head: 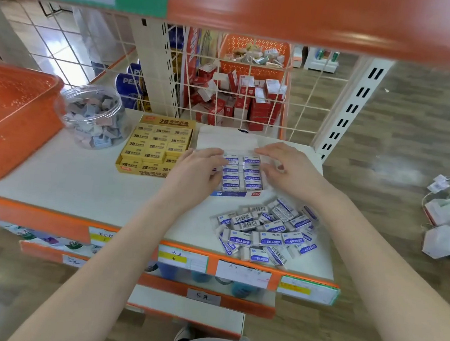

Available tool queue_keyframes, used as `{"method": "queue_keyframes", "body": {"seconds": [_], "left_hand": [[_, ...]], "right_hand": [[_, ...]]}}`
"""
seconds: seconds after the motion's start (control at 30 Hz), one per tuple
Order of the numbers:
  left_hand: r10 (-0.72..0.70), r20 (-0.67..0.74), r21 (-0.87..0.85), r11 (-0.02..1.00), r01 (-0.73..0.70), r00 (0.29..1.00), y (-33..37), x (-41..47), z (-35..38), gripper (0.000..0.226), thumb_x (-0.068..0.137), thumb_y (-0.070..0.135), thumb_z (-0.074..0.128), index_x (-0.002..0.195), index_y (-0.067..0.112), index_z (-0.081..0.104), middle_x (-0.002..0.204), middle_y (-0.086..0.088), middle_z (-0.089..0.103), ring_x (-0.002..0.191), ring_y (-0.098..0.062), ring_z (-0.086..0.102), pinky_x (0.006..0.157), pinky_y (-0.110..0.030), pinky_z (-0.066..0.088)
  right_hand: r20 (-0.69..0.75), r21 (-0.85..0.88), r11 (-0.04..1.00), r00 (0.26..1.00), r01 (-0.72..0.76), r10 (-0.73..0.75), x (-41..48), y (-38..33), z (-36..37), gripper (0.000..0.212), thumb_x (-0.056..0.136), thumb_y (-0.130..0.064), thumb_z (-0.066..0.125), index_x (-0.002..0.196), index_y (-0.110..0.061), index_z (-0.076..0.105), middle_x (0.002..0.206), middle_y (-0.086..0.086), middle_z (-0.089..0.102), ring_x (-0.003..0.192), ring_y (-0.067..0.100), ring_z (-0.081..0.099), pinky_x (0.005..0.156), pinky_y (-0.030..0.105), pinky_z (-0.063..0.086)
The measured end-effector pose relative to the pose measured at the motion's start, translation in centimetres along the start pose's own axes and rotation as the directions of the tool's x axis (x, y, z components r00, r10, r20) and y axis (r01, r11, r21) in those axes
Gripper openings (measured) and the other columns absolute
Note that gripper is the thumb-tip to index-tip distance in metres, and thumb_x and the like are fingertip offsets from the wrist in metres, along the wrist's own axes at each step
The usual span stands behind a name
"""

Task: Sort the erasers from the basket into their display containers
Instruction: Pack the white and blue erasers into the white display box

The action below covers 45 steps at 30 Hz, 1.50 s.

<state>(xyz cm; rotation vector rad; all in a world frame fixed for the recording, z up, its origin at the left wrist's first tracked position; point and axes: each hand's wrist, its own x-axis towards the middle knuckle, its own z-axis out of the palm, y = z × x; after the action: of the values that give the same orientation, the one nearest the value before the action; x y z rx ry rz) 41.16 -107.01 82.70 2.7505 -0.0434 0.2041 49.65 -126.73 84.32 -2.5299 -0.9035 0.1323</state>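
Your left hand (202, 168) and right hand (288, 168) lie fingers apart, gripping nothing, on the erasers (241, 172) in the box (236, 194) between your fingertips — squeeze unevenly and a row may buckle up and spill.

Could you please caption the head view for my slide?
Left hand and right hand touch rows of erasers in the display box, loose pile nearby.

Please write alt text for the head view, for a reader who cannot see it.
The left hand and right hand rest on rows of erasers in a white box on a shelf. More erasers lie in a loose pile in front; a yellow box, a jar and an orange basket stand to the left.
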Motion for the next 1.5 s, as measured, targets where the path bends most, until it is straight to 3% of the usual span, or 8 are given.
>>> {"method": "queue_keyframes", "body": {"seconds": [0.1,0.23,0.37,0.47,0.57,0.93,1.27,1.5], "left_hand": [[0.046,-0.034,-0.233,0.971,-0.053,0.998,2.3,0.0,-0.3,0.027,0.093,0.016,0.055,0.117,0.019,0.067,0.128,0.009,0.059,0.104,-0.011,0.056,0.092,-0.012,0.03],[0.197,0.105,-0.342,0.928,-0.15,0.975,5.4,0.7,0.3,0.025,0.091,0.024,0.062,0.115,0.023,0.067,0.121,0.01,0.062,0.112,-0.008,0.055,0.101,-0.02,0.035],[0.309,0.347,-0.173,0.949,-0.263,0.885,7.1,1.9,1.7,0.032,0.091,0.032,0.061,0.123,0.03,0.06,0.127,0.013,0.059,0.12,-0.012,0.049,0.104,-0.034,0.038],[0.308,0.436,-0.007,0.941,-0.339,0.846,7.5,2.9,2.8,0.039,0.09,0.034,0.062,0.128,0.033,0.056,0.13,0.014,0.057,0.123,-0.019,0.046,0.107,-0.041,0.034],[0.327,0.443,0.016,0.928,-0.372,0.835,7.7,3.5,3.2,0.043,0.087,0.034,0.065,0.129,0.035,0.054,0.133,0.014,0.055,0.122,-0.02,0.046,0.106,-0.046,0.034],[0.331,0.435,-0.024,0.934,-0.357,0.837,8.6,4.0,2.4,0.041,0.082,0.032,0.071,0.12,0.026,0.057,0.119,0.004,0.057,0.11,-0.018,0.05,0.095,-0.034,0.04],[0.312,0.397,-0.22,0.945,-0.24,0.863,8.2,3.9,2.5,0.03,0.084,0.023,0.071,0.112,0.022,0.06,0.113,0.005,0.063,0.104,-0.008,0.055,0.086,-0.021,0.04],[0.326,0.442,-0.117,0.945,-0.307,0.836,8.9,5.0,2.8,0.029,0.093,0.024,0.06,0.12,0.018,0.064,0.113,0.001,0.062,0.107,-0.013,0.056,0.092,-0.024,0.042]], "right_hand": [[-0.077,0.068,0.998,0.997,-0.01,0.015,-1.8,1.2,-1.6,0.031,0.091,-0.018,0.057,0.123,-0.02,0.061,0.129,-0.002,0.056,0.118,0.01,0.05,0.097,0.02,0.036],[-0.038,0.099,0.993,0.997,-0.07,0.074,-4.1,3.0,-3.1,0.026,0.088,-0.012,0.062,0.111,-0.023,0.068,0.116,-0.011,0.058,0.103,0.003,0.053,0.083,0.008,0.039],[0.052,0.081,0.987,0.989,-0.142,0.138,-6.8,4.1,-3.5,0.028,0.084,-0.007,0.063,0.107,-0.022,0.07,0.102,-0.013,0.061,0.086,0.005,0.057,0.085,0.022,0.047],[0.144,0.07,0.978,0.972,-0.198,0.187,-8.7,4.4,-3.1,0.026,0.084,-0.013,0.067,0.109,-0.022,0.07,0.091,-0.02,0.059,0.083,0.007,0.059,0.081,0.02,0.047],[0.194,0.044,0.977,0.961,-0.21,0.198,-9.6,4.9,-2.4,0.03,0.083,-0.016,0.07,0.111,-0.026,0.068,0.09,-0.027,0.055,0.082,0.007,0.059,0.076,0.016,0.045],[0.07,-0.11,0.965,0.967,-0.237,0.246,-9.1,4.1,-1.6,0.036,0.087,-0.027,0.063,0.123,-0.024,0.061,0.115,0.0,0.061,0.078,0.01,0.052,0.077,0.019,0.038],[0.082,-0.05,0.968,0.965,-0.247,0.25,-8.8,4.9,-1.9,0.045,0.079,-0.027,0.07,0.122,-0.027,0.062,0.107,-0.007,0.06,0.078,0.008,0.055,0.078,0.018,0.042],[0.059,0.054,0.964,0.965,-0.26,0.257,-8.6,5.8,-2.4,0.041,0.082,-0.009,0.064,0.12,-0.023,0.061,0.1,-0.014,0.054,0.075,-0.006,0.047,0.066,0.004,0.035]]}}
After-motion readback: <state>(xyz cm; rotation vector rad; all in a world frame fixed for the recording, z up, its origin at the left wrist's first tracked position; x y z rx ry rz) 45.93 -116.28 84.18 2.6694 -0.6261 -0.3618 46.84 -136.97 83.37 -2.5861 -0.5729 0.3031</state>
